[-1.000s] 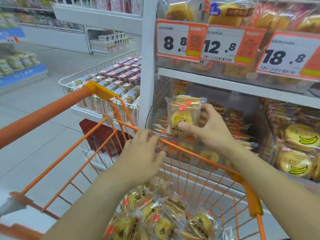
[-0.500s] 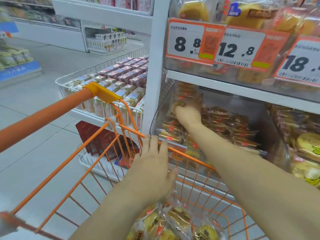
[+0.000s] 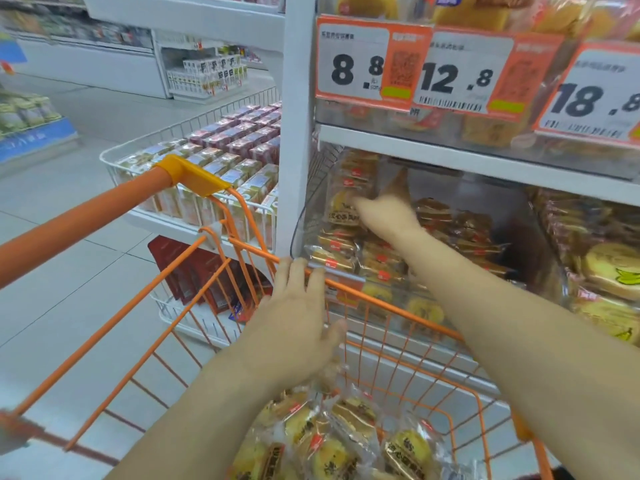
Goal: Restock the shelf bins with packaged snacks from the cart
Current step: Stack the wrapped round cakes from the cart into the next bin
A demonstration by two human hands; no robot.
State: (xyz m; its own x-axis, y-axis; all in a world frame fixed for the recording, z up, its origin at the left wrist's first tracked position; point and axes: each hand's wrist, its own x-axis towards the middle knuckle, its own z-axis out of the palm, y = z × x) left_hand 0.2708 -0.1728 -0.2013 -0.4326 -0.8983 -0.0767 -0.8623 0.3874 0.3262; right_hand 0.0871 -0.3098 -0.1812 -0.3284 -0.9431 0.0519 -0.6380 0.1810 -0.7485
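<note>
the right hand point(image 3: 388, 211) touches a snack pack point(image 3: 346, 211) in the bin, its grip too blurred to tell; the pack seems light, crinkly and crushable, best held by its edges.

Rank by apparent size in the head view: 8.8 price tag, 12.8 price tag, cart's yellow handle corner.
1-2. 12.8 price tag and 8.8 price tag: look alike; overlap hides edges, unranked.
3. Yellow handle corner: smallest, though nearer the camera.
</note>
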